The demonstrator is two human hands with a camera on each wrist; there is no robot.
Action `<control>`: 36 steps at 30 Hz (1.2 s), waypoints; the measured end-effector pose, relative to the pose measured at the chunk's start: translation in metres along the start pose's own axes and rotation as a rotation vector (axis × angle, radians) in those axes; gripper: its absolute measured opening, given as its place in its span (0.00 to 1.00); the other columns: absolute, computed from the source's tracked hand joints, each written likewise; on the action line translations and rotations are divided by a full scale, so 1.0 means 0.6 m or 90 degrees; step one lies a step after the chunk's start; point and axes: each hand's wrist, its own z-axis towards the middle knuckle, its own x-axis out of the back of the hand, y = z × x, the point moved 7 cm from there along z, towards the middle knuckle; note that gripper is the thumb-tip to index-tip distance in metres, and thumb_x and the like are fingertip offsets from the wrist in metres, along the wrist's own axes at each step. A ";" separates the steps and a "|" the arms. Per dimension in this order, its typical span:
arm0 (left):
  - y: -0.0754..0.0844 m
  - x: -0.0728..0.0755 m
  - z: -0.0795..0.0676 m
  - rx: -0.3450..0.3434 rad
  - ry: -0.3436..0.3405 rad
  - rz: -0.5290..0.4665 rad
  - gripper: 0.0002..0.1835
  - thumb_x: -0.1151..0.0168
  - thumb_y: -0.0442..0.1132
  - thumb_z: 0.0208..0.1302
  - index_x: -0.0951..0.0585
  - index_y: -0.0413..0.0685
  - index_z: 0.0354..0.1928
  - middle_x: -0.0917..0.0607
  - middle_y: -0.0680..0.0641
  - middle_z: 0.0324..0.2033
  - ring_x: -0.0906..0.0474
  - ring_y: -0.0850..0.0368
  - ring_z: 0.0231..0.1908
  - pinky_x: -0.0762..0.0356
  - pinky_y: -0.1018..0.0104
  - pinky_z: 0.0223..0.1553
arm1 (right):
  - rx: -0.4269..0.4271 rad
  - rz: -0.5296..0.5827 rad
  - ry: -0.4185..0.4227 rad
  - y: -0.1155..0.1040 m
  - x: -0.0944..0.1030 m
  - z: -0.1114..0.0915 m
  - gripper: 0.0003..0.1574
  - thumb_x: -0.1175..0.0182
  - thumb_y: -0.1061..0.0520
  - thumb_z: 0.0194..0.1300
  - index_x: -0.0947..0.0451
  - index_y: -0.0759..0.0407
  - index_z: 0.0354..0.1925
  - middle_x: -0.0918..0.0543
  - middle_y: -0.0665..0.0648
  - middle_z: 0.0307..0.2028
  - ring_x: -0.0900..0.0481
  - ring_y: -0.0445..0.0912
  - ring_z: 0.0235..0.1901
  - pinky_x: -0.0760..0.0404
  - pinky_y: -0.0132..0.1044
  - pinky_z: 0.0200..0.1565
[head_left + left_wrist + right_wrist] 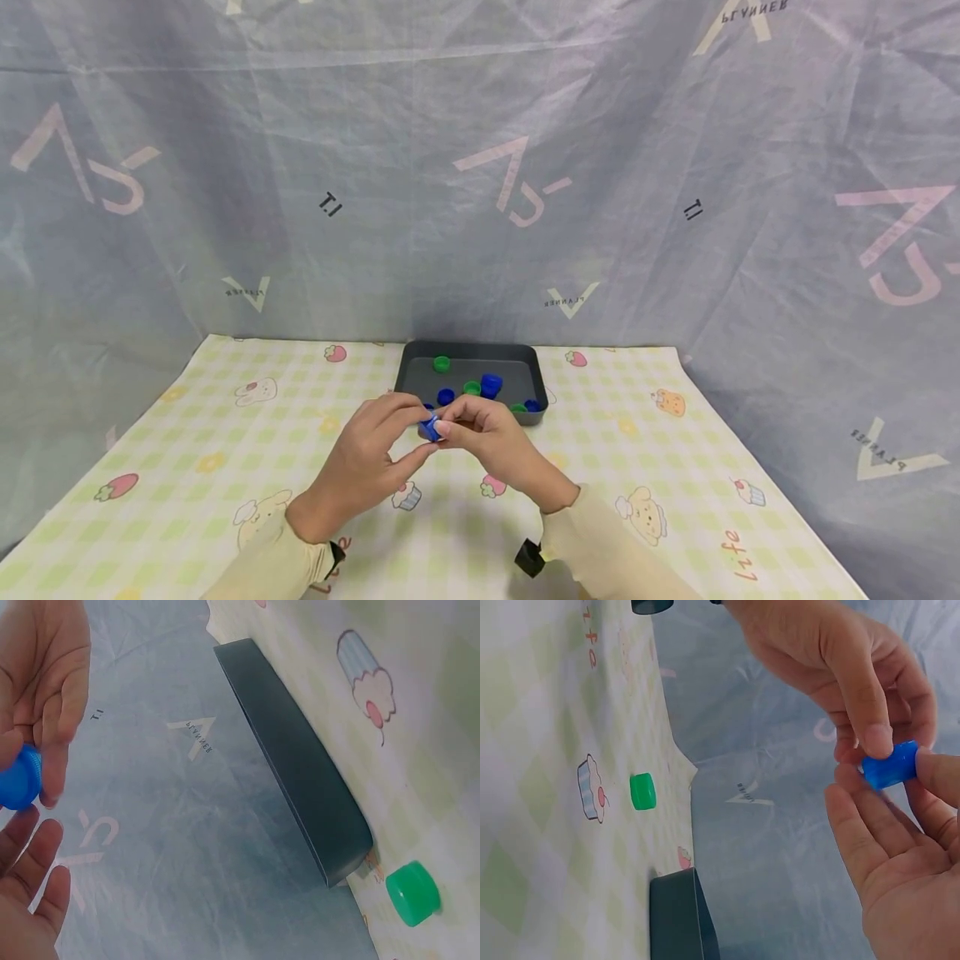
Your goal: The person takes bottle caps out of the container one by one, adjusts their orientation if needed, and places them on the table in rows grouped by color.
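Observation:
A blue bottle cap (431, 429) is held between both hands, above the table and just in front of the tray. My left hand (375, 450) has its thumb and index finger around the cap from the left. From the other side my right hand (487, 435) pinches it, thumb pressed on the cap. The right wrist view shows the blue cap (891, 765) side-on between the fingertips of both hands. A green bottle cap (413, 893) stands on the tablecloth beside the tray. In the head view it cannot be seen, and the hands cover part of the tray.
Several blue and green caps lie in a dark grey tray (468, 343) at the table's far edge, among them a green one (442, 364) and a blue one (491, 384). A checked tablecloth (247, 433) covers the table. Behind it hangs a grey curtain (405, 208).

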 end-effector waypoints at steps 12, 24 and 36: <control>-0.018 0.006 0.002 0.061 -0.095 0.029 0.17 0.27 0.38 0.52 0.16 0.46 0.45 0.17 0.52 0.41 0.20 0.56 0.41 0.23 0.53 0.43 | -0.032 -0.100 0.009 0.007 0.012 0.000 0.13 0.44 0.58 0.75 0.23 0.70 0.43 0.18 0.64 0.52 0.17 0.50 0.51 0.19 0.40 0.52; -0.118 0.047 -0.030 0.355 -0.406 0.063 0.12 0.25 0.39 0.55 0.15 0.54 0.42 0.21 0.61 0.33 0.28 0.61 0.31 0.28 0.66 0.32 | -0.026 -0.170 0.084 -0.008 0.084 0.004 0.13 0.44 0.52 0.75 0.22 0.61 0.41 0.17 0.60 0.53 0.19 0.49 0.51 0.21 0.50 0.54; -0.141 -0.009 -0.101 0.443 -0.626 0.058 0.10 0.27 0.35 0.51 0.19 0.57 0.31 0.24 0.58 0.23 0.31 0.59 0.25 0.30 0.60 0.34 | -0.046 -0.186 0.153 -0.007 0.146 0.001 0.18 0.45 0.49 0.76 0.23 0.66 0.44 0.17 0.57 0.52 0.19 0.48 0.51 0.21 0.50 0.54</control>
